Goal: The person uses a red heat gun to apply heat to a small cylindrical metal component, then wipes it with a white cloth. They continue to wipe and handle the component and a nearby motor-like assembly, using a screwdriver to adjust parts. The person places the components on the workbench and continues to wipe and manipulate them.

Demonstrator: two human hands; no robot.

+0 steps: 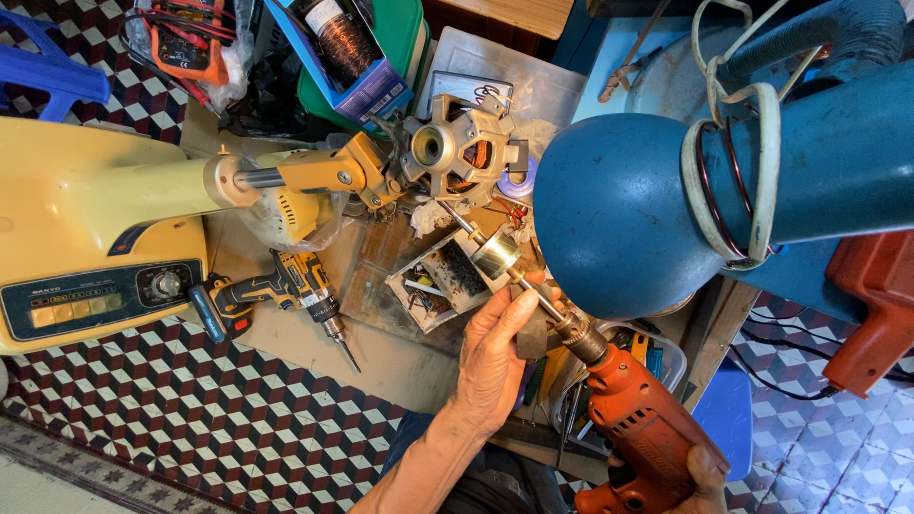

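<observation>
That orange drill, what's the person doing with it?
The right hand grips an orange drill by its handle. The drill's chuck holds a thin metal shaft with a shiny rotor on it, which points toward a fan motor on a yellow fan that lies on its side. The left hand pinches a small dark block against the shaft. A yellow cordless drill lies nearby, untouched.
</observation>
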